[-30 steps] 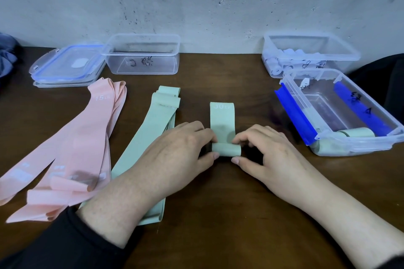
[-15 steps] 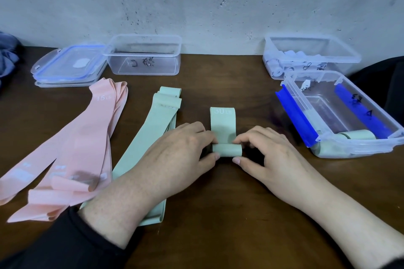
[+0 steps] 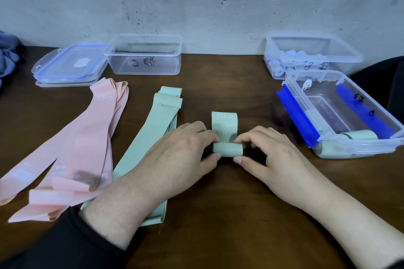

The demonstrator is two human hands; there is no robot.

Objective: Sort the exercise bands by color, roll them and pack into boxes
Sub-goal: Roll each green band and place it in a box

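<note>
Dark wooden table (image 3: 218,214), pale wall behind. Left hand (image 3: 175,155) and right hand (image 3: 269,155) each pinch an end of the half-rolled green band (image 3: 227,148) at centre; green band stack (image 3: 153,135) and pink bands (image 3: 76,148) lie left.

boxes (image 3: 146,59): 3 | lids (image 3: 70,65): 2 | hands (image 3: 179,155): 2 | green rolls in box (image 3: 360,135): 2

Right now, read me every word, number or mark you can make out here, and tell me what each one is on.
"15 LB": pink band, far end.
"30 LB", first digit unclear: green band being rolled by left hand and right hand.
Black handwriting, unreadable: empty clear box.
Black handwriting, unreadable: blue-clipped box.
Black handwriting, unreadable: far right box.
</note>
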